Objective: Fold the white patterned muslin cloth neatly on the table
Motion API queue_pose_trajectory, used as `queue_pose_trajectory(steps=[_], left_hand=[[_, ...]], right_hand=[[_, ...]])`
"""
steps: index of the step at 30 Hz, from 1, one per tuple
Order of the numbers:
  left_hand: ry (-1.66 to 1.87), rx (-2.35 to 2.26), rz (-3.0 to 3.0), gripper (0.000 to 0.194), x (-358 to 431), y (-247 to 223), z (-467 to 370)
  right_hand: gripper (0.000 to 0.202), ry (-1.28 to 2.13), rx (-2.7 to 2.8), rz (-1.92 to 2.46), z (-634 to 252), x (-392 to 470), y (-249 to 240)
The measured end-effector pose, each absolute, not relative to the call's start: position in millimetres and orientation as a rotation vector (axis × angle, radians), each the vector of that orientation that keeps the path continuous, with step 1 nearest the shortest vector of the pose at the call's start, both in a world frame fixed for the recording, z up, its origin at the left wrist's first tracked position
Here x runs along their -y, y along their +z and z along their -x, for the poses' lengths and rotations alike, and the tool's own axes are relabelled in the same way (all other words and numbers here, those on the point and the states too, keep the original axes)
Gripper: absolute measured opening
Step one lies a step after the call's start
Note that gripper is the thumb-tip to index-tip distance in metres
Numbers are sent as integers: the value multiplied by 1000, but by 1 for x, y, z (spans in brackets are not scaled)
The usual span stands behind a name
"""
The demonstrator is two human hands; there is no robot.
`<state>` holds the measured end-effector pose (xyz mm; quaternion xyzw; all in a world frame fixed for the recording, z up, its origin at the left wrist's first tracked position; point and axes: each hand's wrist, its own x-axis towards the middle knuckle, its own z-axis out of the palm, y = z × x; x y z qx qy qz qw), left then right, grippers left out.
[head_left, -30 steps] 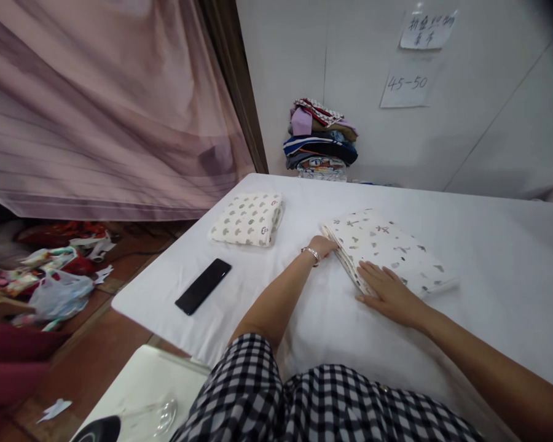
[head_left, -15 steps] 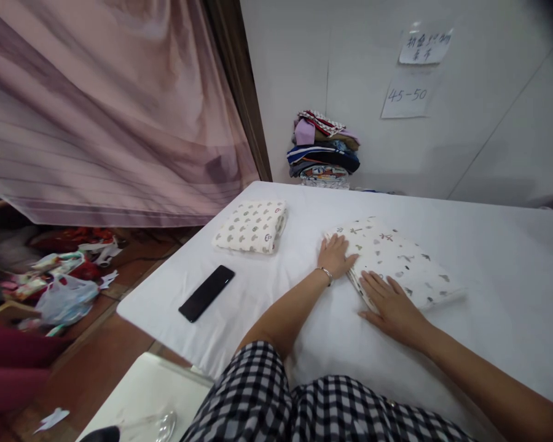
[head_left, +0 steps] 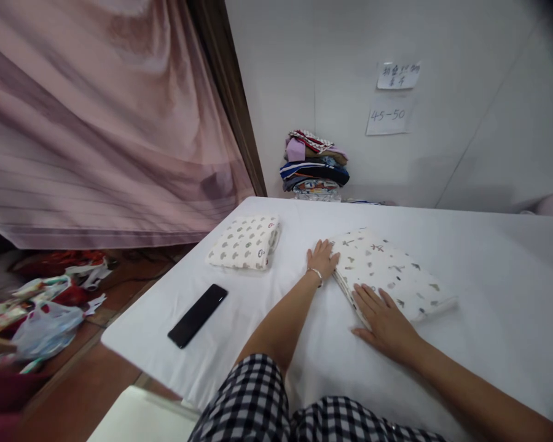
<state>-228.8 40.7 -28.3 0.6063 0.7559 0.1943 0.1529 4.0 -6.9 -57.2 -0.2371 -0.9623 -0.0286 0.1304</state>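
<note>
A folded white cloth [head_left: 391, 267] with small grey and green prints lies at an angle on the white-covered table [head_left: 498, 294]. My left hand [head_left: 323, 258], with a bracelet at the wrist, rests at the cloth's left corner, fingers stretched out. On the near edge of the same cloth lies my right hand [head_left: 381, 318], flat, with its thumb spread off the cloth onto the table. Neither hand grips anything. Farther left is a second folded cloth [head_left: 245, 243], white with grey mushroom-like prints, apart from both hands.
A black phone [head_left: 198, 315] lies near the table's left side. Behind the table rises a stack of folded fabrics [head_left: 314, 169] by the wall. A pink curtain [head_left: 120, 123] hangs at left, with plastic bags [head_left: 48, 325] on the floor below. A pale surface [head_left: 141, 417] stands at the near left.
The camera view has shifted, so the scene sits lower and slightly left. My left hand has slid slightly outward at the cloth's corner; my right hand stays on its near edge.
</note>
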Motion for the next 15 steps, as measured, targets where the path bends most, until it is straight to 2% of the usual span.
queue_pose_trajectory(steps=[5, 11, 15], left_hand=[[623, -2198, -1728, 54, -37, -38, 227], [690, -2243, -1672, 50, -44, -34, 234], [780, -2332, -1442, 52, -54, -22, 249]], right_hand=[[74, 31, 2795, 725, 0, 12, -51], [63, 463, 2821, 780, -13, -5, -14], [57, 374, 2524, 1145, -45, -56, 2]])
